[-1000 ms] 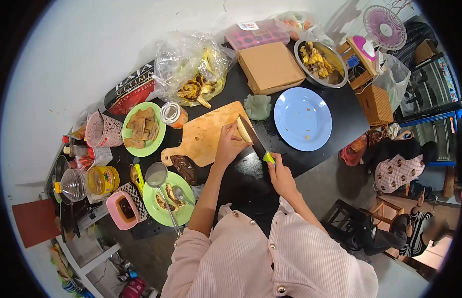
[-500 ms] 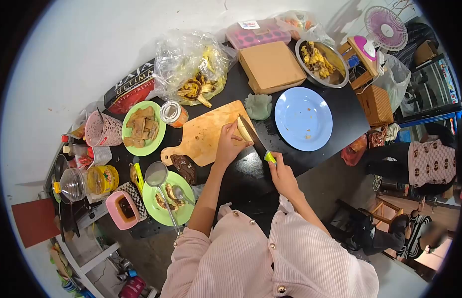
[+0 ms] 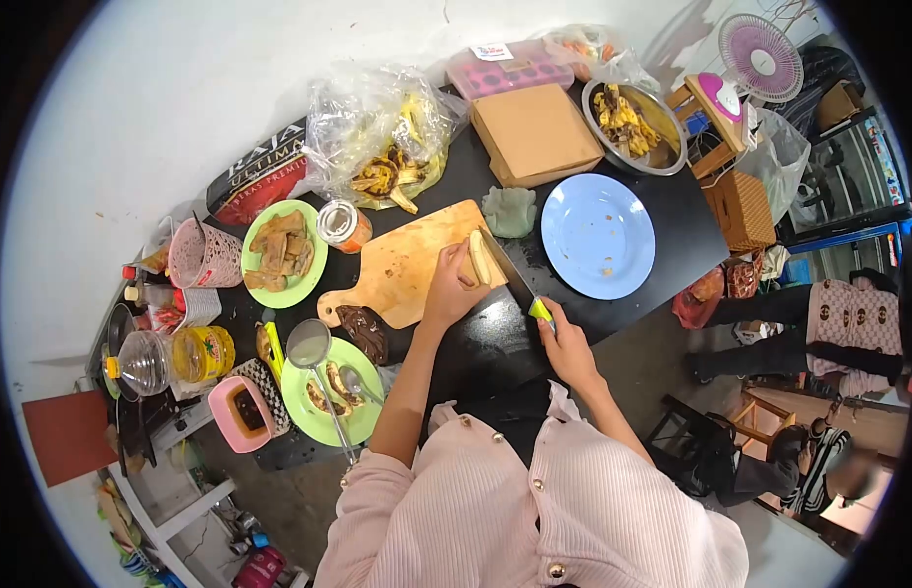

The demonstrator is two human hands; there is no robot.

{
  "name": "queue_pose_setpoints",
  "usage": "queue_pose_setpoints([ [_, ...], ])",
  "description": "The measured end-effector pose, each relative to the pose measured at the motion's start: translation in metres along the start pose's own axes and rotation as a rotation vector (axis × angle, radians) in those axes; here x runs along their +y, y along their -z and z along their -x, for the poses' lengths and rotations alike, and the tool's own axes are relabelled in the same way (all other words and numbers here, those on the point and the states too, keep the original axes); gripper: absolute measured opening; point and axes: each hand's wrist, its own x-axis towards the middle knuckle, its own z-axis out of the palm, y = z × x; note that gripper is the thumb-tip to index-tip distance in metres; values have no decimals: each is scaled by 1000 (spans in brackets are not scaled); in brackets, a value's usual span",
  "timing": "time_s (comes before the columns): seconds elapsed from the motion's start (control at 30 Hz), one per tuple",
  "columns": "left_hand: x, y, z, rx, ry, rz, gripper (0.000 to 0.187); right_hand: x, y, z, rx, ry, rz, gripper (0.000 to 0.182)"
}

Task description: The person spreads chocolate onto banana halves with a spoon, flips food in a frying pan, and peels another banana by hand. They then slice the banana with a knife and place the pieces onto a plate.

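Note:
At the right end of the wooden cutting board (image 3: 402, 260) lies a peeled banana (image 3: 483, 258), with a lengthwise gap showing along it. My left hand (image 3: 454, 282) has its fingers pressed against the banana's left side. In my right hand (image 3: 566, 343) is a knife (image 3: 515, 279), gripped by its green handle. Its blade stands just right of the banana, near the board's edge. A brown chocolate-coloured packet (image 3: 364, 333) sits below the board, close to my left forearm.
Right of the board is a blue plate (image 3: 598, 235) with crumbs. Behind stand a cardboard box (image 3: 536, 134), a metal bowl (image 3: 669, 122) of banana peels and a plastic bag (image 3: 377, 118). Green plates (image 3: 319, 265) hold food on the left. Another person (image 3: 853, 318) stands at right.
The knife has shifted right, off the banana, and my right hand has moved slightly right and down. The banana now shows a lengthwise split. The person at right has shifted.

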Motion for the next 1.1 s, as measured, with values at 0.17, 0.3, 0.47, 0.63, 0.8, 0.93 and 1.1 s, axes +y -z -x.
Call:
queue_pose_setpoints([
  [0.17,-3,-4,0,18,18,-15,80,3,-3,-3,6,28,16,34],
  [0.3,10,-10,1,81,34,-135,81,1,-3,-3,-8,9,11,35],
  [0.47,3,-14,0,133,64,-126,74,2,0,-1,-7,8,9,36],
  [0.63,-1,-5,4,228,-16,-214,45,-4,8,3,9,1,67,35],
  [0.8,-1,4,3,277,-89,-260,34,-8,11,6,19,42,129,35],
  [0.93,0,6,-2,251,-79,-296,35,-5,6,7,40,81,148,36],
  [1.1,0,28,-2,130,-83,-410,31,-16,14,6,53,40,171,35],
])
